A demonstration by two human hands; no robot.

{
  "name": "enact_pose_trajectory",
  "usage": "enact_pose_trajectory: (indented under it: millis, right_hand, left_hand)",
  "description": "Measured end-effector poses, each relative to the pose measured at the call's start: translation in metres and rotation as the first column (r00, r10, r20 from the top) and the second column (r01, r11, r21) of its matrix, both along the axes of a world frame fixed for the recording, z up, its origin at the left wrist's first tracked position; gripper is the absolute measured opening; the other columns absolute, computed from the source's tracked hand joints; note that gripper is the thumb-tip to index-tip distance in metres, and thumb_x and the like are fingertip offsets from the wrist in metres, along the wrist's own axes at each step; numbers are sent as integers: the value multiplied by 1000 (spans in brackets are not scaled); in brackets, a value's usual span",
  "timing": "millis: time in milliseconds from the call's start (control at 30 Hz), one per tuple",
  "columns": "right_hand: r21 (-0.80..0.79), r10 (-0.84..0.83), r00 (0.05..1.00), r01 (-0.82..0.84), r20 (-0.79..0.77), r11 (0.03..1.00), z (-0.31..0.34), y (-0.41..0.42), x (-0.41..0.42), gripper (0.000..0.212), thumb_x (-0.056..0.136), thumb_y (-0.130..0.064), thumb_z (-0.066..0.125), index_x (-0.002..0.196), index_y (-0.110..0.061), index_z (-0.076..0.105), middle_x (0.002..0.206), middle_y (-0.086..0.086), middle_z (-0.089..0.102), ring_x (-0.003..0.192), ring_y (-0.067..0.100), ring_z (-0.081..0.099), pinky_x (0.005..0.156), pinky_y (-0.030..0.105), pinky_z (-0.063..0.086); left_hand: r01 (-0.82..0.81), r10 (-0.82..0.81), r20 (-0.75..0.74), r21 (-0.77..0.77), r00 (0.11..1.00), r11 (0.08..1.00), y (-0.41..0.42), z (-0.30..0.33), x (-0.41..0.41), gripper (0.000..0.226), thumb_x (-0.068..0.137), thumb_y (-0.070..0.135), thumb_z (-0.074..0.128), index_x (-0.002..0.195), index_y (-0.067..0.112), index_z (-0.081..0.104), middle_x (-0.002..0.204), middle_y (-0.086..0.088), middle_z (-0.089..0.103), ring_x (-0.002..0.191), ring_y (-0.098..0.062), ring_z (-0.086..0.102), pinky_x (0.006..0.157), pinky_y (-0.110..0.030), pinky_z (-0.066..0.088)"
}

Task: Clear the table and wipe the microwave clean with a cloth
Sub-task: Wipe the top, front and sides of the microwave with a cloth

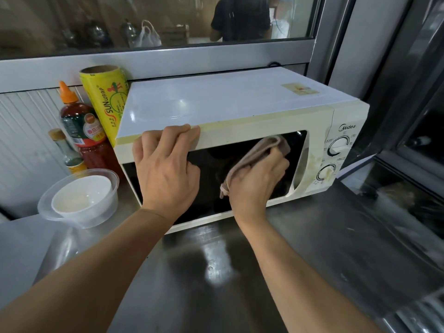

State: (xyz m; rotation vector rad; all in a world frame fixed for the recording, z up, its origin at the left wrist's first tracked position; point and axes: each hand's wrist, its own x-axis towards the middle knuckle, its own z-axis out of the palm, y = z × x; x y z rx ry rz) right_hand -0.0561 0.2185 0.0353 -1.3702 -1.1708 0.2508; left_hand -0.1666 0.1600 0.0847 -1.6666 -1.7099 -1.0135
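Two bare forearms reach up from the near edge across the steel counter (312,236) toward the microwave (228,104), which stands at the back of the counter against a window ledge, its door shut.

The left hand (165,169) lies flat against the door's upper left corner, its fingers (177,133) hooked over the top front edge of the microwave. It grips nothing loose; it looks to be bracing the microwave so the rubbing does not push it backward or rock it.

The right hand (257,181) is closed on a folded, pale brownish cloth (262,150) and presses it against the dark door glass, right of the left hand and left of the microwave's two dials (337,146). Bunching the cloth into a pad probably gives a firm surface for scrubbing. The wiping step seems to be in hand, with the yellowed panel around the dials likely still needing attention.

Left of the microwave several things stand crowded: a yellow roll of cling wrap (105,97) leaning against its side, a red sauce bottle (81,123) with an orange cap, a small corked glass bottle (64,147), and nearer the camera a clear plastic tub (96,212) with a white bowl (81,195) nested inside. They appear parked there out of the way of the wiping, leaving the counter in front of the microwave bare.
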Motion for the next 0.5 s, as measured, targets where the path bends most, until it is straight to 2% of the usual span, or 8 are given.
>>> enact_pose_trajectory:
  millis: [67, 133, 233, 333, 400, 500]
  right_hand:
    - [33, -23, 1000, 23, -5, 999, 2, 3, -5, 49, 75, 10, 47, 123, 3, 43, 120, 22, 43, 106, 33, 40, 92, 28, 30]
    - [-30, -12, 1000, 12, -16, 999, -17, 4, -3, 45, 77, 9, 49, 122, 6, 44, 120, 24, 42, 109, 36, 41, 94, 32, 33]
    - [-371, 9, 1000, -16, -22, 928, -56, 0, 9, 60, 80, 6, 56, 134, 10, 28, 131, 29, 35, 117, 41, 38, 98, 36, 30]
    - [-504, 28, 998, -57, -64, 862, -68, 0, 19, 60, 83, 4, 55, 133, 11, 23, 136, 29, 30, 120, 44, 37, 102, 42, 32]
    - [-479, 54, 993, -98, -105, 872, -59, -2, 15, 56, 83, 5, 52, 131, 9, 26, 135, 27, 31, 120, 42, 38, 105, 41, 33]
    - [-285, 167, 981, -189, -99, 940, -42, -11, -4, 57, 73, 7, 59, 125, 6, 33, 130, 23, 35, 116, 33, 38, 97, 27, 33]
  left_hand:
    - [0, 0, -1, 14, 1000, 1000, 1, 0, 0, 52, 65, -1, 63, 115, 10, 63, 111, -7, 62, 96, -30, 44, 84, -40, 32]
    - [1, -2, 4, 23, 1000, 1000, 3, -2, 0, 51, 65, -2, 62, 115, 10, 63, 111, -8, 62, 96, -27, 41, 84, -40, 31]
    - [-2, 1, 6, 27, 1000, 1000, 3, -4, -2, 51, 65, 0, 62, 115, 10, 63, 111, -7, 61, 96, -27, 40, 84, -40, 31]
    - [8, -8, -6, 25, 1000, 1000, 3, -4, -1, 51, 66, 0, 60, 116, 11, 63, 112, -7, 61, 97, -29, 42, 85, -39, 31]
    - [9, -9, -1, 23, 1000, 1000, 4, -4, -2, 52, 65, -1, 59, 116, 11, 62, 112, -8, 61, 97, -28, 41, 85, -39, 31]
    - [0, 0, 6, 20, 1000, 1000, 2, -4, -1, 54, 63, -1, 60, 116, 10, 62, 112, -8, 61, 97, -28, 40, 84, -39, 30]
